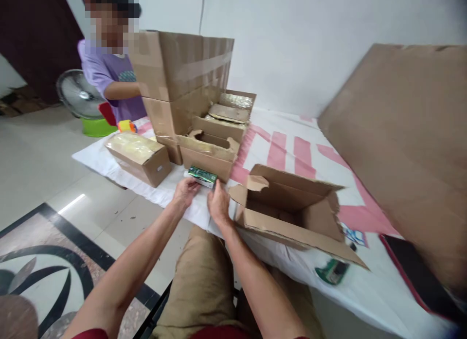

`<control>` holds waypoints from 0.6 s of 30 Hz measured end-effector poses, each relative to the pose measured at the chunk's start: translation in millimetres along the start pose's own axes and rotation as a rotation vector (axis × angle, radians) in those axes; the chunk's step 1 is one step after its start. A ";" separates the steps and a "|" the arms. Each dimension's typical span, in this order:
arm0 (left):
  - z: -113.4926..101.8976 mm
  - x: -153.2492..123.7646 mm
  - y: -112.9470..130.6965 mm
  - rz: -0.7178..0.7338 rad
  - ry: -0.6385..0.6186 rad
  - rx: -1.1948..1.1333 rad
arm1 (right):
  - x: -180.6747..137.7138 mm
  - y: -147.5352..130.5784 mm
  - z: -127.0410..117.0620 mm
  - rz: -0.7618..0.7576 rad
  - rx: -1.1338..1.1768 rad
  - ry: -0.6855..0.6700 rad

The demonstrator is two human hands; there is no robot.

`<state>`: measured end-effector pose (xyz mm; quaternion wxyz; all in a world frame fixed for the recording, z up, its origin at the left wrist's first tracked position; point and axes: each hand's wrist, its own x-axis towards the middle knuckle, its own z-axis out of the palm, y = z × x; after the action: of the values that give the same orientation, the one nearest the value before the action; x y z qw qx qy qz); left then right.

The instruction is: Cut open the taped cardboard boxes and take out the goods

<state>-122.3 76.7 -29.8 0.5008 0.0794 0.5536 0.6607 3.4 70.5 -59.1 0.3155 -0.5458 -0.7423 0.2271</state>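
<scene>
1. Right now, both hands hold a small green box at the near edge of the table
2. Left hand pinches the left end of the green box with its fingers
3. Right hand pinches the right end, thumb up against it
4. Just right of the green box sits an open brown box with its flaps out
5. Just behind the green box is a low open carton, and a tall carton stands behind that
6. Left of the green box lies a shut taped box
7. Far behind, left of the tall carton, stands a person in a purple shirt
</scene>
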 end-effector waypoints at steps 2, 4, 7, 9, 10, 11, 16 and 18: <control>-7.6 -18.1 -2.8 0.006 -0.022 0.051 | -37.5 -7.4 -19.1 -0.071 0.001 -0.068; -20.0 -40.0 -10.4 0.041 -0.065 0.109 | -83.1 -9.2 -50.1 -0.183 0.021 -0.174; -39.5 -71.9 -28.6 0.224 -0.330 0.404 | -149.0 4.9 -116.9 -0.437 0.078 -0.571; -44.8 -89.0 -41.7 0.396 -0.517 0.597 | -180.4 26.8 -168.3 -0.377 0.071 -0.645; -43.7 -96.3 -47.2 0.473 -0.574 0.650 | -191.0 41.0 -193.5 -0.309 0.037 -0.619; -39.9 -103.0 -51.7 0.542 -0.610 0.679 | -198.2 56.7 -217.5 -0.232 -0.011 -0.560; 4.5 -135.3 -56.2 0.782 -0.661 0.720 | -192.6 133.2 -294.5 0.070 -0.194 -0.013; 22.7 -148.1 -54.5 0.809 -0.637 0.686 | -175.8 151.4 -300.2 0.042 -0.198 0.115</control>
<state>-4.2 -25.8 1.1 0.2972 0.6330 0.4835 0.5266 355.5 -53.7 8.4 0.2975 -0.6020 -0.7300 0.1275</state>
